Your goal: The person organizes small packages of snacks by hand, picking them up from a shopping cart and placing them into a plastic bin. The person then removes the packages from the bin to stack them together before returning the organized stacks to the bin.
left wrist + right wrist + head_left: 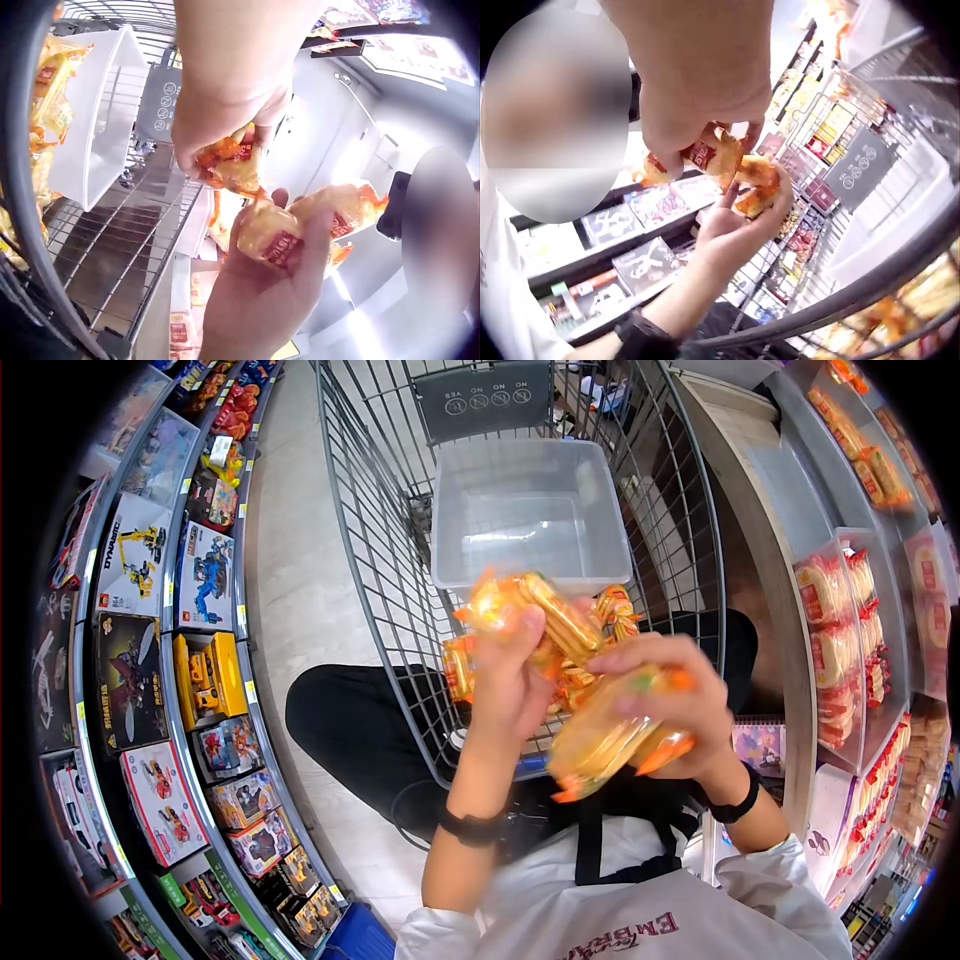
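In the head view my left hand [512, 680] grips yellow-orange snack packets [565, 622] in clear wrap with orange ends. My right hand [680, 695], just beside it, holds more of these snack packets [600, 745], partly blurred. From the left wrist, the fingers of my right hand [255, 300] curl round packets with red labels [281, 247], close under the packet [236, 161] in my left hand [225, 112]. The right wrist view shows both hands nearly meeting, packets [761, 176] between them. More packets [460, 665] lie in the cart below, partly hidden by the hands.
A wire shopping cart [345, 530] stands in front of my lap with a translucent plastic bin [530, 575] inside. Shelves of boxed toys [205, 575] run along the left. Clear bins of wrapped snacks [835, 650] line the right.
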Tool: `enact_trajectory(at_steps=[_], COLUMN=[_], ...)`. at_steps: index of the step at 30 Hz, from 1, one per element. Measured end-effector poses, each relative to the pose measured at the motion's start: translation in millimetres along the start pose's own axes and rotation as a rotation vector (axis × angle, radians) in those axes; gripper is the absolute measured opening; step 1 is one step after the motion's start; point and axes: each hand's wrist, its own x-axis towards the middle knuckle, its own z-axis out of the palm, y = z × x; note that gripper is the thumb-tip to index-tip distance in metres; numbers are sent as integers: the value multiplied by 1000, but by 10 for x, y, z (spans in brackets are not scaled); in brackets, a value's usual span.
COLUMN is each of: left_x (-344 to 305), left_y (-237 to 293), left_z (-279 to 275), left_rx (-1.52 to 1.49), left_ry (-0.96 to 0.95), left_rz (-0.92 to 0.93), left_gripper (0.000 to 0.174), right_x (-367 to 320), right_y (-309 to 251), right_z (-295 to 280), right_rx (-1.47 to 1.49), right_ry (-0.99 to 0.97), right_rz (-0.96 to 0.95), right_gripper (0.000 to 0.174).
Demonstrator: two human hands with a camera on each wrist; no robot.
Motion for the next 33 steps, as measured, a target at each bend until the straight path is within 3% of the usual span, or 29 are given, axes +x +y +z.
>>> enact_trajectory(at_steps=[2,7,9,10,12,16,18,22,25,33], left_x=[37,59,58,67,62,12,8,-26,-30,7], left_y=[-25,-193,-240,-220,-162,-138,-105,-76,-78,-109], left_z=[-112,-159,-152,-127,-54,-49,-38,-38,-133,-192], left_rx=[15,181,365,367,137,261,204,72,149,178], left_ry=[70,205,145,144,110,86,-64,15,-16,-10], left_rz=[2,65,198,194,84,-36,-101,-140,-208,-127], left_gripper=[72,69,48,48,43,44,47,54,58,60], right_x=[-54,-90,-147,-173,-178,-162,-149,-156,-202,-203], right_y=[58,198,266,296,339,462,460,411,458,449], right_z=[58,147,252,279,260,208,177,158,190,89], right_rx=[46,700,664,626,560,508,623,777,812,549], right_ry=[217,454,474,495,521,585,596,490,455,473], right_rz=[188,753,784,806,826,809,793,874,916,906], right_gripper=[47,42,43,44,45,47,47,45,44,45])
